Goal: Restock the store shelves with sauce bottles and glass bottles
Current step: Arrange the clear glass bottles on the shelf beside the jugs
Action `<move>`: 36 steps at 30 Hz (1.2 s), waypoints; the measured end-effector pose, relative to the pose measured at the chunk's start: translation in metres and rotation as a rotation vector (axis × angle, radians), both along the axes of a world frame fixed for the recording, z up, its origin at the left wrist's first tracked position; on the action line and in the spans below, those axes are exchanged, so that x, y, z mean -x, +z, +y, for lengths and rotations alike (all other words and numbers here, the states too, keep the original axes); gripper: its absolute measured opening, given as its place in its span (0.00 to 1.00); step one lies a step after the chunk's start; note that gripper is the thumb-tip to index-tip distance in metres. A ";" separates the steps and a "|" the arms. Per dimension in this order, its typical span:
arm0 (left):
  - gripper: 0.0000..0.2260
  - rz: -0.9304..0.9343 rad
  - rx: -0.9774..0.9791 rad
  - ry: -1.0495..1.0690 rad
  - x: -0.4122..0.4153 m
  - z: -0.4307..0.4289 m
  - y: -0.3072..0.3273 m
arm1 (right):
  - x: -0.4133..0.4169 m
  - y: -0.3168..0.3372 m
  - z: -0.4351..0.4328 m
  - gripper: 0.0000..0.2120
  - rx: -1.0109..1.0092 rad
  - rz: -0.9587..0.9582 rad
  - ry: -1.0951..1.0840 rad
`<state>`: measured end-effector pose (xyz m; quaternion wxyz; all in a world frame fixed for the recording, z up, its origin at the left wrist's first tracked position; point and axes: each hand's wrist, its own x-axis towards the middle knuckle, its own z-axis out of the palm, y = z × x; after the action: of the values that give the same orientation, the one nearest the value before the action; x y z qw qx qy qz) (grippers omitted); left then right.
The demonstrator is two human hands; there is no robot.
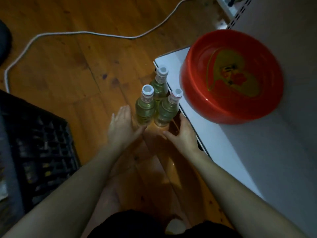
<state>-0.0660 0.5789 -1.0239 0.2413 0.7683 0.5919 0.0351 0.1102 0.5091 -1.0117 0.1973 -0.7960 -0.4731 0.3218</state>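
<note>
Three clear glass bottles with white caps and pale yellow-green liquid stand upright on the wooden floor, clustered against the white shelf edge: a left bottle (pixel 145 107), a right bottle (pixel 167 109) and a rear bottle (pixel 159 83). My left hand (pixel 121 126) is open, palm turned toward the left bottle, thumb near its base. My right hand (pixel 181 134) is open just below the right bottle, fingers along the shelf edge. Neither hand grips a bottle.
A white shelf base (pixel 231 152) runs along the right, with a red round bowl (pixel 231 78) on it. A black plastic crate (pixel 39 152) sits at the left. A white cable (pixel 82 32) snakes over the wooden floor (pixel 68 66) behind the bottles.
</note>
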 end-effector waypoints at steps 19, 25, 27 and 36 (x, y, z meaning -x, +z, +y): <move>0.35 -0.606 0.034 0.146 -0.015 0.018 -0.050 | 0.007 -0.052 0.031 0.30 -0.240 0.248 -0.248; 0.36 -0.594 0.173 0.293 0.013 -0.024 0.039 | 0.018 0.029 -0.013 0.29 -0.179 0.309 -0.276; 0.37 -0.583 0.188 0.317 0.020 -0.037 0.088 | 0.024 0.078 -0.025 0.29 -0.159 0.343 -0.279; 0.34 -0.617 0.139 0.296 0.047 -0.067 0.345 | 0.051 0.327 -0.050 0.30 -0.162 0.381 -0.329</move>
<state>-0.1134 0.5117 -0.6785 0.4528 0.6091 0.5971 0.2597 0.0588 0.4588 -0.6845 0.3954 -0.7690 -0.3159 0.3906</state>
